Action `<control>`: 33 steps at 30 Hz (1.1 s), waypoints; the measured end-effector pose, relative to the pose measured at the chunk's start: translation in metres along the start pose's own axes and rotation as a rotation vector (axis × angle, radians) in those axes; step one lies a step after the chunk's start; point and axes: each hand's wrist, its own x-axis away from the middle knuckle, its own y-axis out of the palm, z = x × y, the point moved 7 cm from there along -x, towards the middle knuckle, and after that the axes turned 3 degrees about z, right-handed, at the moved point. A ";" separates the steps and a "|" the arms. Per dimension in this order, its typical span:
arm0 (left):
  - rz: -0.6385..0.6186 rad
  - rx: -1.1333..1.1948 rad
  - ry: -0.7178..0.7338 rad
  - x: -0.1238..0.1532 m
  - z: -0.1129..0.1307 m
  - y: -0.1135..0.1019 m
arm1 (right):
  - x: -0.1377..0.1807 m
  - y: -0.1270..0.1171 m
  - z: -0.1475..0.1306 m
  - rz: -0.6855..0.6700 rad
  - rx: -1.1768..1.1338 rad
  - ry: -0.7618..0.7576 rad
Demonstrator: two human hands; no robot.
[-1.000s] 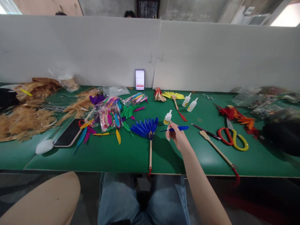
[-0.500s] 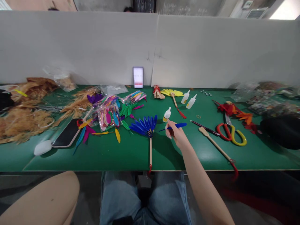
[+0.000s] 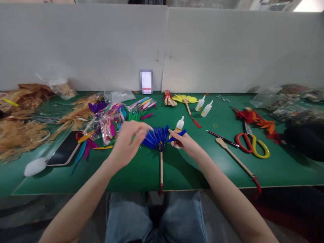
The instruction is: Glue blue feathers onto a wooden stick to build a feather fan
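Observation:
A fan of blue feathers (image 3: 156, 137) on a wooden stick (image 3: 161, 170) lies on the green table (image 3: 207, 165) in front of me. My right hand (image 3: 184, 143) pinches a single blue feather (image 3: 177, 136) and holds its tip at the fan's right edge. My left hand (image 3: 128, 143) hovers at the fan's left side, fingers curled and blurred by motion, fingertips close to the outer feathers. A small white glue bottle (image 3: 180, 124) stands just behind my right hand.
Loose coloured feathers and bags of them (image 3: 112, 123) lie left of the fan, with a phone (image 3: 64, 152) and straw-like fibre (image 3: 22, 131) further left. Two glue bottles (image 3: 204, 106), a yellow fan (image 3: 185, 100), a bare stick (image 3: 236, 161) and red-yellow scissors (image 3: 253, 144) lie to the right. A white partition (image 3: 162, 47) backs the table.
My left hand has come up from my lap to the fan's left side. My right hand has carried the blue feather leftward to the fan. The camera has tilted down slightly.

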 end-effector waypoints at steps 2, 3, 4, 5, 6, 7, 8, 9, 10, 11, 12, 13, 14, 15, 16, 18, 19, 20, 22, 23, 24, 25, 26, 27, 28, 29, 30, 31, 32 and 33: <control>-0.152 -0.055 0.034 -0.007 -0.008 0.032 | -0.004 0.002 -0.004 -0.017 0.030 -0.013; -0.231 -0.075 0.043 -0.010 -0.012 0.048 | -0.006 0.003 -0.005 -0.021 0.046 -0.025; -0.294 -0.079 0.038 -0.013 -0.015 0.061 | -0.007 0.003 -0.006 -0.022 0.065 -0.037; -0.332 -0.060 0.017 -0.015 -0.018 0.070 | -0.008 0.001 -0.006 -0.017 0.082 -0.046; -0.354 -0.022 -0.007 -0.017 -0.020 0.076 | -0.009 -0.001 -0.006 -0.003 0.093 -0.051; -0.370 0.026 -0.034 -0.018 -0.021 0.080 | -0.009 -0.003 -0.005 0.017 0.098 -0.051; -0.374 0.073 -0.063 -0.019 -0.021 0.081 | -0.009 -0.006 -0.005 0.041 0.100 -0.050; -0.366 0.111 -0.089 -0.019 -0.022 0.081 | -0.009 -0.008 -0.005 0.063 0.099 -0.050; -0.353 0.139 -0.104 -0.019 -0.022 0.079 | -0.009 -0.010 -0.005 0.079 0.097 -0.051; -0.341 0.156 -0.106 -0.019 -0.021 0.078 | -0.009 -0.010 -0.006 0.091 0.094 -0.056; -0.331 0.165 -0.101 -0.018 -0.021 0.077 | -0.008 -0.009 -0.007 0.097 0.093 -0.062; -0.324 0.166 -0.092 -0.018 -0.020 0.077 | -0.008 -0.008 -0.009 0.100 0.094 -0.070; -0.321 0.166 -0.087 -0.017 -0.020 0.078 | -0.007 -0.007 -0.010 0.103 0.095 -0.077; -0.319 0.168 -0.092 -0.016 -0.021 0.079 | -0.006 -0.006 -0.011 0.107 0.094 -0.084; -0.314 0.173 -0.108 -0.015 -0.022 0.080 | -0.006 -0.006 -0.011 0.113 0.090 -0.087; -0.293 0.188 -0.154 -0.013 -0.026 0.082 | -0.004 -0.008 -0.011 0.136 0.073 -0.088; -0.285 0.195 -0.170 -0.012 -0.027 0.083 | -0.004 -0.009 -0.010 0.147 0.064 -0.086; -0.283 0.201 -0.174 -0.011 -0.028 0.084 | -0.003 -0.010 -0.009 0.153 0.056 -0.084; -0.299 0.207 -0.145 -0.009 -0.026 0.087 | -0.002 -0.011 -0.007 0.155 0.047 -0.080; -0.305 0.206 -0.129 -0.008 -0.025 0.088 | -0.002 -0.012 -0.007 0.156 0.043 -0.080; -0.306 0.205 -0.121 -0.007 -0.024 0.089 | -0.002 -0.013 -0.007 0.157 0.040 -0.079; -0.301 0.199 -0.121 -0.006 -0.024 0.089 | -0.002 -0.013 -0.007 0.159 0.039 -0.077; -0.289 0.192 -0.129 -0.006 -0.024 0.088 | -0.002 -0.014 -0.007 0.159 0.043 -0.072; -0.272 0.182 -0.141 -0.006 -0.025 0.087 | -0.002 -0.014 -0.006 0.155 0.051 -0.063; -0.255 0.173 -0.151 -0.006 -0.025 0.086 | -0.002 -0.014 -0.006 0.147 0.062 -0.052; -0.244 0.166 -0.154 -0.006 -0.025 0.085 | -0.002 -0.014 -0.005 0.138 0.075 -0.040; -0.237 0.159 -0.151 -0.005 -0.024 0.084 | -0.002 -0.014 -0.005 0.129 0.088 -0.029; -0.237 0.155 -0.145 -0.005 -0.023 0.084 | -0.002 -0.013 -0.004 0.123 0.097 -0.023; -0.246 0.153 -0.138 -0.005 -0.022 0.085 | -0.002 -0.013 -0.004 0.120 0.101 -0.022; -0.262 0.152 -0.130 -0.004 -0.021 0.086 | -0.002 -0.013 -0.004 0.120 0.102 -0.025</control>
